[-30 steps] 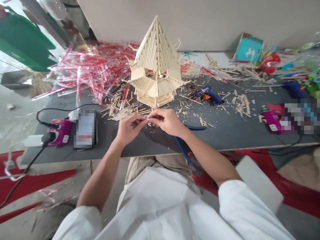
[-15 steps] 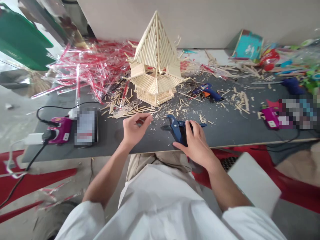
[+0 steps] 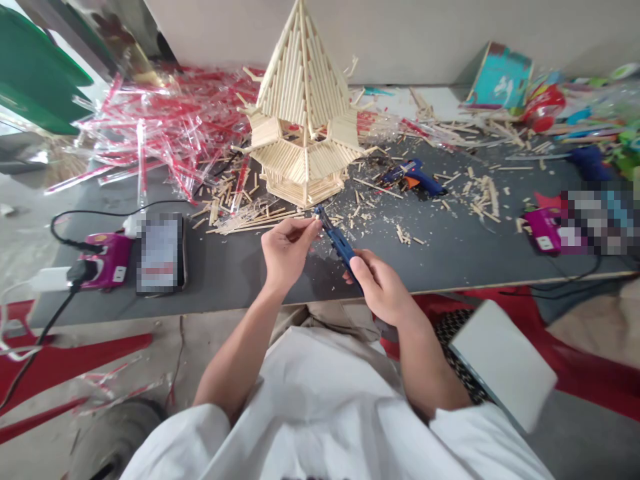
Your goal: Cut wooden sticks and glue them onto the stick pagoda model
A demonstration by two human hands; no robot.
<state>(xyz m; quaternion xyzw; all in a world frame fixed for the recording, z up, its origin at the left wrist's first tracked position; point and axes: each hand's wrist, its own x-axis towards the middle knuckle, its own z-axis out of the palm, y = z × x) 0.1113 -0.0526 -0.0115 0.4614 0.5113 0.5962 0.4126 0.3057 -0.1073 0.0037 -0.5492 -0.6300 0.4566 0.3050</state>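
My right hand (image 3: 380,288) is closed round the handles of blue cutting pliers (image 3: 339,241), whose jaws point up and left. My left hand (image 3: 286,248) pinches a thin wooden stick (image 3: 311,225) and holds it at the pliers' jaws. Both hands hover over the front of the dark grey table (image 3: 465,257). Just behind them stands a tall stick-built pagoda model (image 3: 301,113) with a pointed roof. Loose wooden sticks (image 3: 250,220) and short offcuts lie scattered round its base.
A heap of red and clear plastic wrappers (image 3: 165,133) covers the back left. A blue glue gun (image 3: 413,177) lies right of the model. A phone (image 3: 160,253) and a purple charger (image 3: 103,260) with cables sit at left. Colourful clutter (image 3: 550,113) fills the back right.
My right hand left the stick, reached to the blue pliers lying on the table, picked them up and brought their jaws to the stick in my left hand.
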